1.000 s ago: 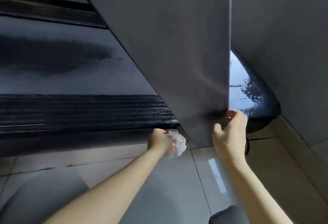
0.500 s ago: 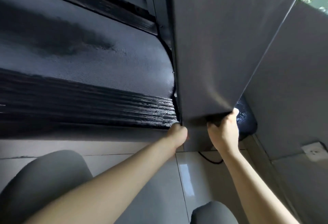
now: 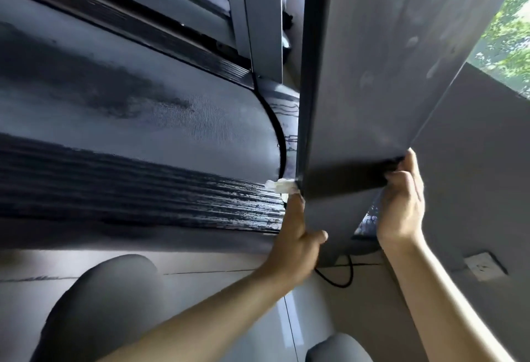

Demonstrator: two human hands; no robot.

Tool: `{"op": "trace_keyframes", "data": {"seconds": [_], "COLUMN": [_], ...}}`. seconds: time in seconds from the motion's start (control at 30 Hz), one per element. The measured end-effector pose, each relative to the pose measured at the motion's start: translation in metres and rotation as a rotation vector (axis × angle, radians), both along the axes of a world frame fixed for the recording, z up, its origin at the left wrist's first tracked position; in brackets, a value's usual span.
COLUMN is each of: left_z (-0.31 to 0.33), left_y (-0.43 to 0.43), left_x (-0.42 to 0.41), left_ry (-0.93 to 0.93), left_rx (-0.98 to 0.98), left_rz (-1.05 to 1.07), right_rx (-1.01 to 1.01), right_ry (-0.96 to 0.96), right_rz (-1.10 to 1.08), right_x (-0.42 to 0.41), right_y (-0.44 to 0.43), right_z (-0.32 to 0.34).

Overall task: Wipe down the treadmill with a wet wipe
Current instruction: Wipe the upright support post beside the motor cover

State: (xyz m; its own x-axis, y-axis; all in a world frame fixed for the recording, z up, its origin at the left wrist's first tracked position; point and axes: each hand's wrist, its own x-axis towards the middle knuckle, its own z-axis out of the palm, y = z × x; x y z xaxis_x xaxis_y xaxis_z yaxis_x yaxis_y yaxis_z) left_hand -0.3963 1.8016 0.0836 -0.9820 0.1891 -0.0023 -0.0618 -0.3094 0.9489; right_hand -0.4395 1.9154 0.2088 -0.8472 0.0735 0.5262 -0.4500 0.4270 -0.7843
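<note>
The treadmill's dark belt (image 3: pixel 143 132) and ribbed side rail (image 3: pixel 143 189) fill the left of the view, with wet streaks near the rail's right end. A grey upright post (image 3: pixel 372 74) of the treadmill rises in the middle. My left hand (image 3: pixel 295 235) reaches up at the post's lower left edge and presses a crumpled white wet wipe (image 3: pixel 282 185) against it with the fingertips. My right hand (image 3: pixel 401 204) grips the post's lower right corner, fingers curled round its edge.
A black cable (image 3: pixel 341 278) loops on the tiled floor below the post. A grey wall with a white socket (image 3: pixel 484 265) stands to the right, and a window with greenery shows at top right. My knees (image 3: pixel 106 304) are at the bottom.
The view has tilted upward. My left hand has risen along the post's left edge with the wipe, which shows again at my fingertips. My right hand keeps its grip on the corner.
</note>
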Motion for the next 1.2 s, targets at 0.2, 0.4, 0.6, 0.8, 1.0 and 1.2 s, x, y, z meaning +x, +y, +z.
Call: {"op": "trace_keyframes", "data": {"seconds": [0.2,0.4,0.6,0.8,1.0,1.2], "left_z": [0.001,0.047,0.057,0.132,0.135,0.15], "left_y": [-0.012,-0.036,-0.052,-0.103,-0.099,-0.117], "left_x": [0.006,0.012,0.012,0.011,0.003,0.016], "left_ry": [0.025,0.243,0.187,0.425,0.636,0.603], "left_rx": [0.038,0.047,0.102,0.049,-0.132,-0.086], "left_rz": [-0.162,0.154,-0.053,0.127,0.357,0.294], "right_rx": [-0.162,-0.03,0.113,0.045,-0.031,-0.04], "right_ry": [-0.127,-0.179,0.175,0.106,0.003,-0.007], "right_rz": [-0.012,-0.023,0.022,-0.079,-0.096,-0.12], "right_x": [-0.006,0.008,0.007,0.0,0.005,0.005], "right_y": [-0.012,-0.01,-0.072,-0.104,-0.116,-0.12], "right_z": [0.004,0.022,0.138,0.166,0.177,0.179]}}
